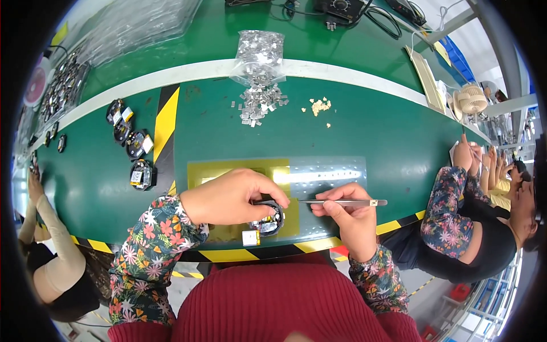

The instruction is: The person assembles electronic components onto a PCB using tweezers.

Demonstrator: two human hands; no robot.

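My left hand (233,196) is closed round the side of a round black device housing (274,224), thumb and fingers at its rim. Small electronic parts show inside the housing, and a flat white-and-yellow piece (250,237) hangs out at its near side. My right hand (350,216) pinches a pair of metal tweezers (364,203), held level with the tips pointing left. Those tips stop a little right of my left fingers, and whether they hold anything is too small to tell. Beneath both hands lies a film sheet (336,171), yellow on the left and see-through on the right.
Several similar round housings (141,174) sit at the left by a yellow-and-black tape strip (166,121). Ahead are a plastic bag (259,51), spilled small grey pieces (259,102) and cream-coloured bits (318,107). Other people work at left and right (456,228). A small fan (472,100) stands far right.
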